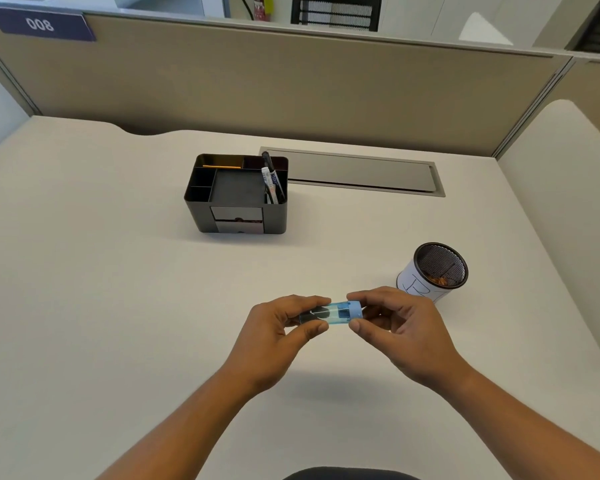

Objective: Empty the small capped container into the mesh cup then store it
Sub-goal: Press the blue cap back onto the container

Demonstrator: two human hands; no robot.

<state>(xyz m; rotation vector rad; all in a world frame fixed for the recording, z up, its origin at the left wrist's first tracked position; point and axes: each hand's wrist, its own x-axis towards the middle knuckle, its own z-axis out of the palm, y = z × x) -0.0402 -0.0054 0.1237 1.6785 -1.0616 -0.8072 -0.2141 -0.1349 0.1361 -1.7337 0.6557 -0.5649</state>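
Note:
A small clear blue container [331, 314] lies sideways in the air above the desk, with dark items inside it. My left hand [281, 336] grips its body from the left. My right hand [399, 327] pinches its light blue cap [355, 310] between thumb and fingers. The cap sits on the container's right end. A black mesh cup [437, 270] with a white paper label stands on the desk just beyond my right hand; small brownish items lie at its bottom.
A black desk organizer [238, 195] with compartments, pens [271, 178] and small front drawers stands at the centre back. A grey cable hatch [357, 171] is set into the desk behind it. Beige partition walls close the back and right sides.

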